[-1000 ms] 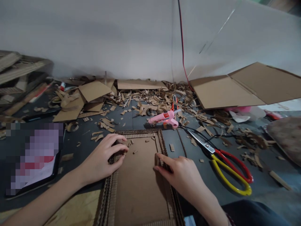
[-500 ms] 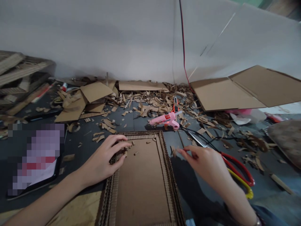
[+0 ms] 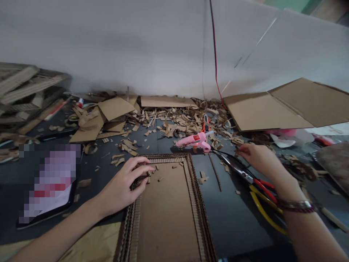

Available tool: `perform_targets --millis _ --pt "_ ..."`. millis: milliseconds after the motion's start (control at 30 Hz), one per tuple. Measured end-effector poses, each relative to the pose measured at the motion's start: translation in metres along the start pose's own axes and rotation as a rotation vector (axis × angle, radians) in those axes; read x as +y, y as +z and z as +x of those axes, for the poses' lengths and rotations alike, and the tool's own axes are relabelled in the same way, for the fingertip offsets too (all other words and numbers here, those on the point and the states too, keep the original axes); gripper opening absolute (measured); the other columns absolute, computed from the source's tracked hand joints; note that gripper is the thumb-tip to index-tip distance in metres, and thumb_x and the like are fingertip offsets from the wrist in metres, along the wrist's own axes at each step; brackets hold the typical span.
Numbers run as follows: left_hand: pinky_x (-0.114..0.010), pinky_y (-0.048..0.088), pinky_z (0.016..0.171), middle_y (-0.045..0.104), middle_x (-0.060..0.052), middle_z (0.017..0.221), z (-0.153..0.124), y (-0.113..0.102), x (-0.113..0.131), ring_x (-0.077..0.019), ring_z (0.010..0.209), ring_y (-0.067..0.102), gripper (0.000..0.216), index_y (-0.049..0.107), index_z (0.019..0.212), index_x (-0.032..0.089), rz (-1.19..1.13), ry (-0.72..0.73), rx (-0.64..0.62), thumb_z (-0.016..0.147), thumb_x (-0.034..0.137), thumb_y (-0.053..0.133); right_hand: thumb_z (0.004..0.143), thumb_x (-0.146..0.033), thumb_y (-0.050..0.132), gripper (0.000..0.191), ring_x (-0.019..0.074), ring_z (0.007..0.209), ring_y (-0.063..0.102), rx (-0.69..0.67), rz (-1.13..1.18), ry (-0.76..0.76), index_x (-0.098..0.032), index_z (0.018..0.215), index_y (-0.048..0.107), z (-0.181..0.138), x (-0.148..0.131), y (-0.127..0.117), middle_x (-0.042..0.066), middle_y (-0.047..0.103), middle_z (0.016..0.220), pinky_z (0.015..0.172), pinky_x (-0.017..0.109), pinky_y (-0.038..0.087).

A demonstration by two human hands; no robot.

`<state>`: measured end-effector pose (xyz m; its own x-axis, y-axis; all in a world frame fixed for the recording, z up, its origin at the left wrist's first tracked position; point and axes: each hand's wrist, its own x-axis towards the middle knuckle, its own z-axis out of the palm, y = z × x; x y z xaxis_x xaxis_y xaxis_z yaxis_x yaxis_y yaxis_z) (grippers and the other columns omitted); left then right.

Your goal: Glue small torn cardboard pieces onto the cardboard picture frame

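A shallow cardboard tray with layered corrugated edges lies in front of me, small cardboard bits scattered inside it. My left hand rests over its upper left edge, fingers curved and apart. To the right, my right hand is above the scraps beyond the scissors, thumb and fingertips pinched together; what is between them is too small to make out. Scissors with red and yellow handles lie below that hand, partly hidden by the wrist. A pink glue gun lies beyond the tray.
Cardboard shavings pile along the wall, with a folded cardboard sheet at right. A blurred-out phone or tablet lies at left, near stacked cardboard strips. Small scraps lie right of the tray. A cable hangs down the wall.
My right hand has moved right and away from me, from beside the tray to over the scissors and scraps. Small scraps now show on the table there. My left hand has stayed put.
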<state>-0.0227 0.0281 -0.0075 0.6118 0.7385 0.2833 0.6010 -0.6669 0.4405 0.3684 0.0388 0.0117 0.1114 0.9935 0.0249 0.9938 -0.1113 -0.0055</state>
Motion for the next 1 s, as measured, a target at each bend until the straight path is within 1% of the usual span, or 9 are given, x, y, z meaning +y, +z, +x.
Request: perform_targets --millis 67,100,167,200,300,433,600,733,1000 --pt "-0.034 0.042 0.089 0.049 -0.008 0.11 0.0 0.0 0.002 -0.0195 0.104 0.048 0.027 0.054 0.103 0.02 -0.015 0.009 -0.004 0.08 0.01 0.044 0.08 -0.021 0.048 0.021 0.0232 0.069 0.063 0.096 0.074 0.016 -0.011 0.085 0.066 -0.008 -0.016 -0.012 0.013 0.068 0.076 0.062 0.03 0.043" --pt "-0.033 0.043 0.088 0.05 -0.008 0.109 0.0 0.001 0.003 -0.0191 0.103 0.049 0.027 0.054 0.103 0.02 -0.025 0.018 -0.006 0.08 0.009 0.043 0.079 -0.022 0.051 0.019 0.0221 0.067 0.064 0.206 0.207 0.02 -0.012 0.085 0.066 -0.014 -0.028 -0.018 0.012 0.069 0.076 0.063 0.03 0.044" --pt "-0.033 0.043 0.087 0.051 -0.008 0.108 0.001 0.001 0.005 -0.0183 0.102 0.05 0.027 0.054 0.103 0.019 -0.05 0.045 -0.007 0.081 0.009 0.042 0.076 -0.024 0.056 0.016 0.0195 0.068 0.064 0.281 0.498 -0.16 -0.015 0.083 0.067 -0.025 -0.061 -0.028 0.007 0.07 0.077 0.066 0.028 0.046" --pt "-0.032 0.043 0.087 0.053 -0.008 0.107 0.0 0.001 0.007 -0.018 0.102 0.05 0.026 0.054 0.103 0.019 -0.063 0.06 -0.005 0.081 0.009 0.042 0.076 -0.024 0.055 0.015 0.018 0.068 0.064 0.263 0.626 -0.26 -0.016 0.082 0.067 -0.031 -0.079 -0.031 0.005 0.07 0.077 0.067 0.028 0.047" --pt "-0.032 0.044 0.086 0.057 -0.008 0.104 -0.001 0.001 0.01 -0.0179 0.1 0.052 0.025 0.055 0.104 0.018 -0.106 0.076 0.002 0.082 0.012 0.045 0.077 -0.018 0.053 0.016 0.0138 0.073 0.063 0.034 0.886 -0.474 -0.019 0.083 0.068 -0.045 -0.133 -0.029 0.002 0.07 0.083 0.068 0.023 0.048" --pt "-0.033 0.044 0.085 0.062 -0.008 0.097 -0.005 0.002 0.012 -0.0189 0.093 0.056 0.022 0.055 0.102 0.016 -0.23 -0.007 0.051 0.081 0.021 0.052 0.071 -0.01 0.055 0.019 0.0118 0.069 0.062 -0.211 1.151 -0.599 -0.015 0.084 0.068 -0.053 -0.174 -0.011 0.002 0.069 0.079 0.065 0.021 0.049" --pt "-0.025 0.05 0.068 0.066 -0.003 0.08 -0.003 0.001 0.014 -0.0148 0.071 0.061 0.018 0.059 0.093 0.017 -0.495 -0.195 0.045 0.081 0.027 0.05 0.071 -0.013 0.055 0.017 0.0117 0.063 0.059 -0.274 1.229 -0.608 -0.014 0.083 0.068 -0.055 -0.181 0.007 0.003 0.067 0.072 0.06 0.021 0.047" --pt "-0.022 0.05 0.061 0.066 -0.002 0.074 0.0 0.0 0.016 -0.0139 0.066 0.061 0.013 0.062 0.084 0.016 -0.69 -0.296 -0.023 0.078 0.026 0.055 0.071 -0.011 0.053 0.019 0.0123 0.069 0.06 -0.267 1.184 -0.627 -0.016 0.083 0.067 -0.057 -0.18 0.009 0.003 0.068 0.076 0.066 0.022 0.047" --pt "-0.02 0.045 0.053 0.061 0.0 0.061 0.0 0.002 0.018 -0.0112 0.056 0.056 0.017 0.06 0.07 0.014 -0.631 -0.343 -0.064 0.078 0.028 0.054 0.075 -0.019 0.056 0.014 0.0127 0.068 0.06 -0.395 1.3 -0.518 -0.016 0.082 0.067 -0.06 -0.178 0.015 0.003 0.068 0.076 0.064 0.023 0.049"
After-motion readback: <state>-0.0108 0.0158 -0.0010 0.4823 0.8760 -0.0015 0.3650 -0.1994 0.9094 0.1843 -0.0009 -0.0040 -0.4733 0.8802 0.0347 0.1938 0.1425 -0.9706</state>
